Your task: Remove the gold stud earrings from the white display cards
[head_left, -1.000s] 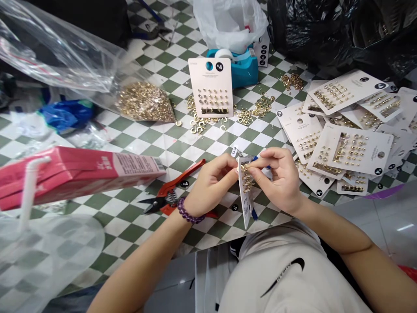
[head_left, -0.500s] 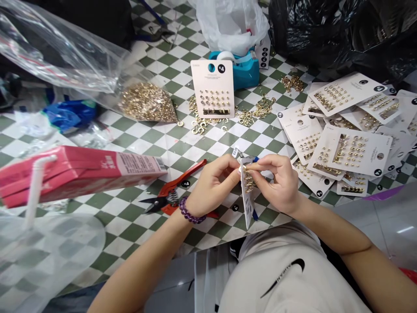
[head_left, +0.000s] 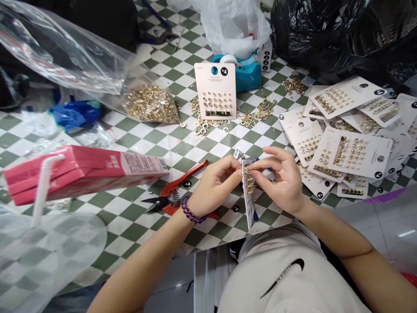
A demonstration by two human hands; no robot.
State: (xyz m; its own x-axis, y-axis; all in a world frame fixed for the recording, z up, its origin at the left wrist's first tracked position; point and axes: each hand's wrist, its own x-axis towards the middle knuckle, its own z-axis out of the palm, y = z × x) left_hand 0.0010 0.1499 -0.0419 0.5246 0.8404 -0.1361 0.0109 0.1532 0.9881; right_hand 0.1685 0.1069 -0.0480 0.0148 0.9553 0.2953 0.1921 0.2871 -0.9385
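You are holding a stiff, pale, flat card [head_left: 249,208] nearly edge-on above the near side of the table, its thin gold posts [head_left: 250,181] bristling from the face turned to your right. Beneath it, a smooth green-and-white checked cloth [head_left: 130,234] is covering the tabletop. Beyond, clear, crinkled plastic is bulging around grainy gold pieces [head_left: 151,104], and a flat card studded with rounded beads [head_left: 216,84] is standing upright. Glossy cards [head_left: 358,152] are overlapping on your right.

Your left hand [head_left: 216,184] is bending inward, thumb and forefinger pinching the card near its top. Your right hand [head_left: 282,180] is curling toward the posts, thumb and forefinger narrowing there; whether they are gripping one, you cannot tell.
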